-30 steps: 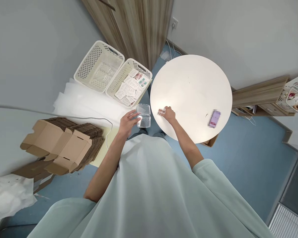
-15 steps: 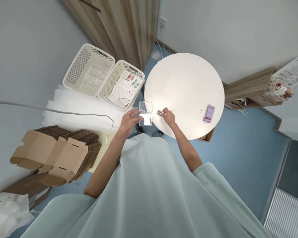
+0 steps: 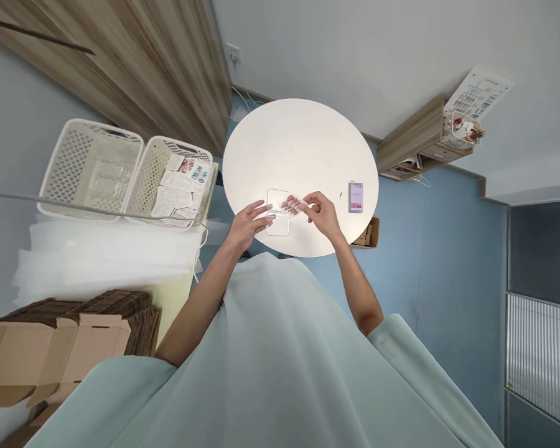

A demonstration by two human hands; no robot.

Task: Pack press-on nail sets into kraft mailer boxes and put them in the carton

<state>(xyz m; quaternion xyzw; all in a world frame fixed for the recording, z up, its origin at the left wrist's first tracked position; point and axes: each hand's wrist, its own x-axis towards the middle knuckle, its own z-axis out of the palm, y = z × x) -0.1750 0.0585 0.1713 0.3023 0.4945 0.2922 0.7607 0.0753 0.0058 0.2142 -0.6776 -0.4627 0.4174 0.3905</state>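
A clear plastic case (image 3: 279,226) with its lid folded open is pinched at its left edge by the fingers of my left hand (image 3: 248,226). The case is over the near left part of the round white table (image 3: 298,143); I cannot tell whether it touches the top. From the right, my right hand (image 3: 324,214) grips the end of a small pack of reddish-brown false nails (image 3: 291,203). This pack lies right at the case, by the hinge and lid side, and overlaps it in view.
Left of the table stand a white basket of printed cards and packs (image 3: 175,190) and a white basket of clear cases (image 3: 105,180). White sheets (image 3: 107,249) and flattened cardboard boxes (image 3: 98,342) lie nearer. A phone (image 3: 355,196) rests on the table's right side.
My view has turned so the table sits further left. My right hand has brought the pack from beside the case to its hinge. The open case is now over the table.
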